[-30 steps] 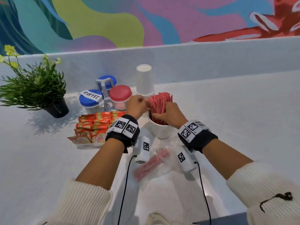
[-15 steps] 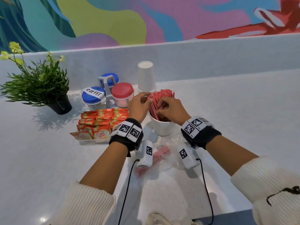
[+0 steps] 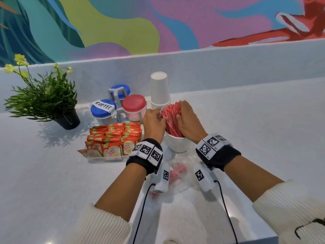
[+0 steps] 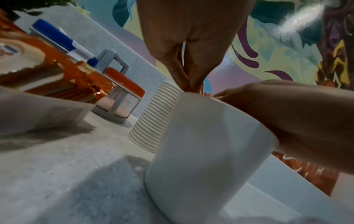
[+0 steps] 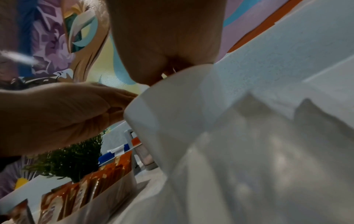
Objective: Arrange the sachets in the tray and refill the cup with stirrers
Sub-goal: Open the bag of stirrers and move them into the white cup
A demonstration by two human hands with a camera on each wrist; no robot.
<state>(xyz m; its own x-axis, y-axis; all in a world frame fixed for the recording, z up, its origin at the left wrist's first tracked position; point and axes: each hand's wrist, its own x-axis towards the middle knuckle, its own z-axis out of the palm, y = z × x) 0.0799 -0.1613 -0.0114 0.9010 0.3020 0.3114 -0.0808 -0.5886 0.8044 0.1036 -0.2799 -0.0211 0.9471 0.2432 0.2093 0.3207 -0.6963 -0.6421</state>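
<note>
A white cup [image 3: 176, 144] stands at the middle of the counter with a thick bundle of red stirrers [image 3: 171, 118] leaning left in it. My left hand [image 3: 161, 114] touches the bundle's left side with straight fingers [image 4: 188, 72] that reach down to the cup's rim. Opposite it, my right hand [image 3: 180, 110] lies flat along the right side, its fingers reaching the stirrer tops. Left of the cup, orange sachets [image 3: 112, 140] stand in rows in a clear tray [image 3: 105, 159]. In the wrist views the cup [image 4: 206, 144] [image 5: 172, 113] hides the stirrers.
A clear plastic bag [image 3: 177, 171] with a few red stirrers lies just in front of the cup. Behind are a stack of paper cups [image 3: 160, 90], a rack of lidded jars [image 3: 119, 106] and a potted plant [image 3: 44, 101]. A low wall runs along the back.
My right hand's fingers have straightened and slid up along the bundle's right side. My left hand has moved against its left side. The stirrers stand closer together.
</note>
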